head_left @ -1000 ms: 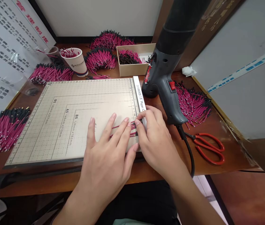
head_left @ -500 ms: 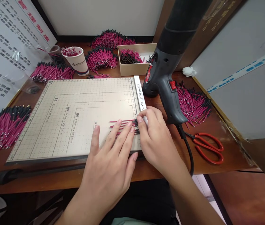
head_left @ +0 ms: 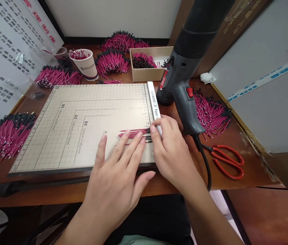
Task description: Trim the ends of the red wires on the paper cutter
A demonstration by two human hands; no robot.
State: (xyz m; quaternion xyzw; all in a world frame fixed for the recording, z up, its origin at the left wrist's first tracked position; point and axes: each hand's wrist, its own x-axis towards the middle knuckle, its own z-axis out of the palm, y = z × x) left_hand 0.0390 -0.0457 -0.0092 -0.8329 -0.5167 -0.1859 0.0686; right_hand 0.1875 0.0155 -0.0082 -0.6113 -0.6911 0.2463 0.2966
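Several magenta wires (head_left: 130, 135) with black sleeved ends lie side by side on the paper cutter's board (head_left: 113, 92), black ends toward the white edge strip (head_left: 153, 98). My left hand (head_left: 119, 173) is flat with fingers spread, its middle fingertips resting on the wires and the thumb stretched out to the right. At the strip's near part, my right hand (head_left: 168, 146) has curled fingers, thumb and index finger close together by the black wire ends. Whatever lies between those fingers is hidden.
A heat gun (head_left: 184, 81) stands right of the board, beside red-handled scissors (head_left: 227, 160). Piles of magenta wires (head_left: 112, 63) surround the board. Behind it are a paper cup (head_left: 86, 66) and a cardboard box (head_left: 146, 75). The cutter's black handle (head_left: 3, 189) lies along the front.
Under my left fingers the wires have bunched closer together and shifted slightly away from me. My left thumb has stretched out to the right. My right hand stays at the strip.
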